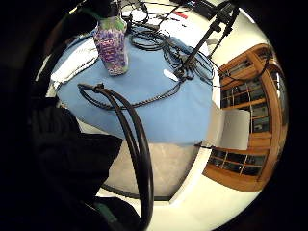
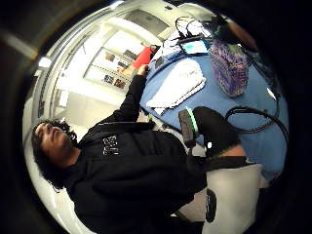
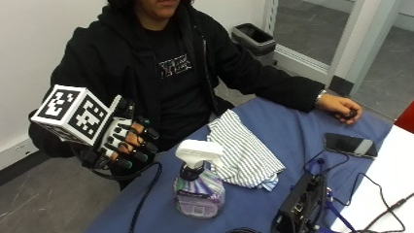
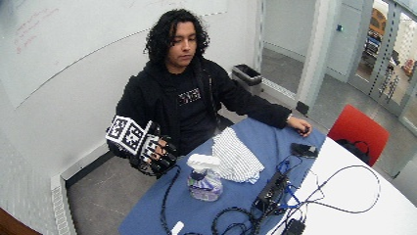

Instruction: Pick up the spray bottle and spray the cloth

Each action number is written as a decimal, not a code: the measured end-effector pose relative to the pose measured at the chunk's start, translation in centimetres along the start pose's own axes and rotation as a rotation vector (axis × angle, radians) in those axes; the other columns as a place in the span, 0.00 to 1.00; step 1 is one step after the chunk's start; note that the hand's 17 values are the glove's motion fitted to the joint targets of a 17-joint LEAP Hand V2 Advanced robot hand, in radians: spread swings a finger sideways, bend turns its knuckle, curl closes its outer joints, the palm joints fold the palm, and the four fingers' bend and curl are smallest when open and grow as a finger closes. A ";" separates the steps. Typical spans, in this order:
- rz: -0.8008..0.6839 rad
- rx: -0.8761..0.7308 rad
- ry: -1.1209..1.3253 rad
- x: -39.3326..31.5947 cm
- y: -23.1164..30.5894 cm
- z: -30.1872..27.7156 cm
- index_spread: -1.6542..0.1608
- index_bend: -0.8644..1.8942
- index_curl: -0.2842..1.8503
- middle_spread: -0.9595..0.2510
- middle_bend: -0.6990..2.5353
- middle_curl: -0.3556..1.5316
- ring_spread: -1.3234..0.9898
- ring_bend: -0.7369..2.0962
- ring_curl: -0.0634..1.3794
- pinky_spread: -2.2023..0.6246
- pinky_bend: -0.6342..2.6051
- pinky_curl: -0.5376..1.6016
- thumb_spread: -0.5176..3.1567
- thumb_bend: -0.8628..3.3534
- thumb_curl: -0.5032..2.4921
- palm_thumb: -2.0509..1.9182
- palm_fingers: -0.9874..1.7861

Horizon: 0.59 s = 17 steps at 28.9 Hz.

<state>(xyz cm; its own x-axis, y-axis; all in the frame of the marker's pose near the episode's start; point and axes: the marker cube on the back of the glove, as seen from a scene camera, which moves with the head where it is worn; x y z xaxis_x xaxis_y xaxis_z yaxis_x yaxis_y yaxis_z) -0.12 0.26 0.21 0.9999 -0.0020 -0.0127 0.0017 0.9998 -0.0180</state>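
A spray bottle (image 3: 198,187) with a white trigger head and a purple label stands upright on the blue table cover (image 3: 284,131). A striped cloth (image 3: 242,150) lies folded just behind it. My gloved right hand (image 3: 126,143) hovers off the table's near edge, a short way from the bottle, fingers loosely curled and holding nothing. The palm views show the bottle (image 1: 111,45) (image 2: 229,68) standing apart from the hand, with the cloth (image 2: 178,87) beside it. The person's bare left hand (image 3: 341,108) rests at the table's far edge.
A black phone (image 3: 349,144) lies near the bare hand. A black box (image 3: 299,206) with blue and black cables sits beside the bottle, and cables (image 1: 139,101) trail over the cover. A red chair (image 4: 357,128) stands at the far corner, a bin (image 3: 255,38) by the wall.
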 end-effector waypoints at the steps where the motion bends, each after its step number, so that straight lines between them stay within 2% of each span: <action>1: -0.001 -0.001 0.001 0.1 -0.1 0.0 0.73 0.37 0.25 0.76 0.29 0.31 0.55 0.37 0.20 0.85 0.28 0.35 0.42 0.27 0.24 0.66 0.56; 9: 0.045 0.073 -0.025 2.5 -3.9 -1.1 0.73 0.37 0.26 0.76 0.28 0.33 0.55 0.37 0.22 0.85 0.27 0.36 0.44 0.26 0.25 0.67 0.56; 17: 0.116 0.171 -0.492 4.4 -12.5 1.4 0.76 0.36 0.26 0.77 0.30 0.35 0.55 0.39 0.24 0.85 0.25 0.37 0.45 0.24 0.26 0.67 0.62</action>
<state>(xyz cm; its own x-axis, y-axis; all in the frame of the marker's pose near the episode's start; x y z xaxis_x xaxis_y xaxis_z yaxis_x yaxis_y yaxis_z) 4.26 -12.23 1.81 0.8817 0.0760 0.4657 -0.1478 0.9818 0.1195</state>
